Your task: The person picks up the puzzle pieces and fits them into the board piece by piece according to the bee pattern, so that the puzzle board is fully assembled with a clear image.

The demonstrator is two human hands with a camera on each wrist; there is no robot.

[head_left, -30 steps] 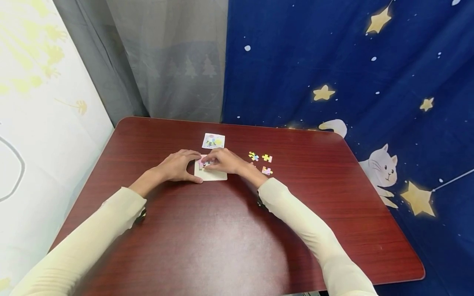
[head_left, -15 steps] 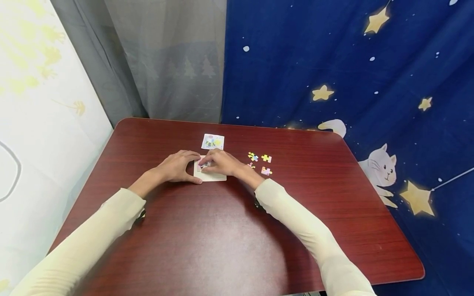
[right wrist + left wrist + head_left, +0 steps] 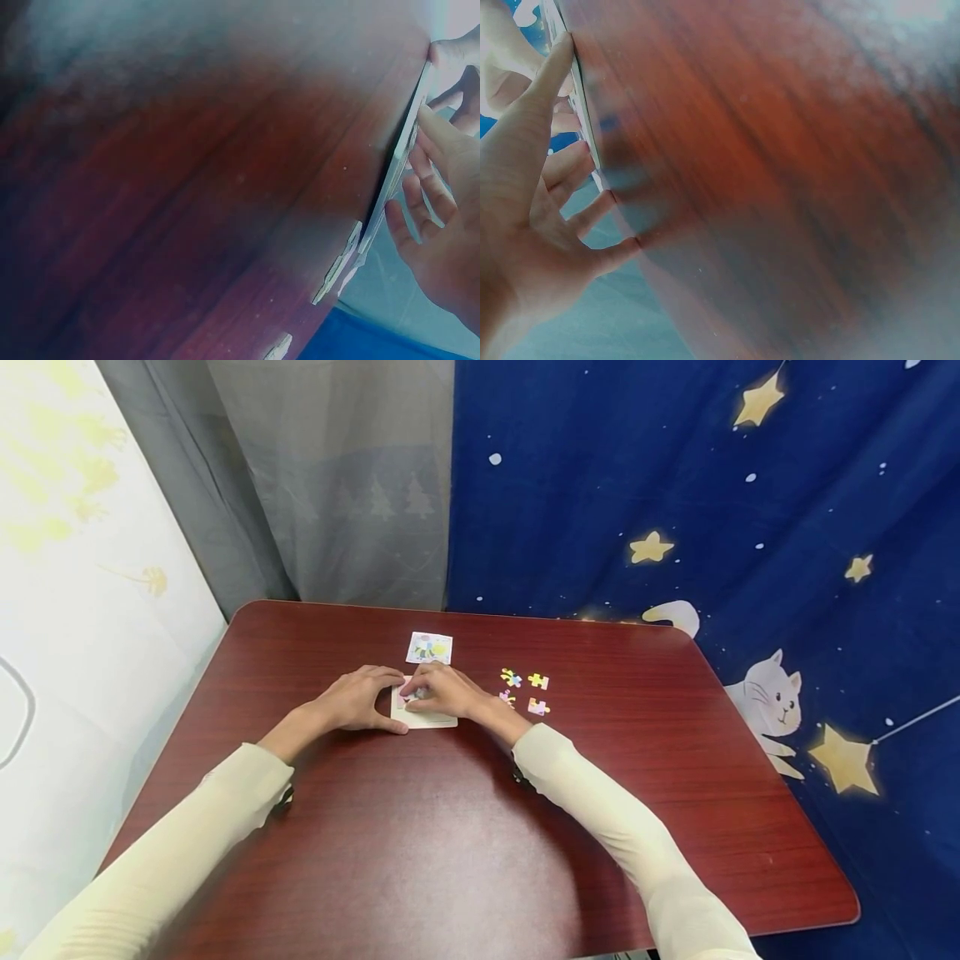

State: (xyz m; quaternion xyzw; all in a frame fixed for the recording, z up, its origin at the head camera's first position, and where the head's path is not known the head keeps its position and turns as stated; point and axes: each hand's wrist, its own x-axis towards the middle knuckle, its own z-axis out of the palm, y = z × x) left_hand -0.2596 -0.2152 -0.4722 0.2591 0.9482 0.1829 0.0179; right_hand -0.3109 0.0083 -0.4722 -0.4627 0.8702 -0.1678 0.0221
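A pale square puzzle tray (image 3: 435,721) lies on the table, with pink and dark picture pieces in its upper left part. My left hand (image 3: 356,697) rests along the tray's left side, thumb at the near corner and a fingertip at the far one; in the left wrist view its other fingers spread onto the tabletop. Over the tray, my right hand (image 3: 450,692) pinches a small puzzle piece (image 3: 412,694) between thumb and finger, low against the tray. The right hand covers most of that piece and the tray's far right part.
Behind the tray lies a picture card (image 3: 429,647) with a bee on it. Several loose pieces sit to the right, among them a yellow piece (image 3: 538,681) and a pink piece (image 3: 538,707). Curtains (image 3: 555,485) hang beyond the table (image 3: 675,735).
The right hand's fingers have shifted slightly left and settled lower over the tray pieces. The left hand keeps its place at the tray's edge. The whole view has drifted slightly.
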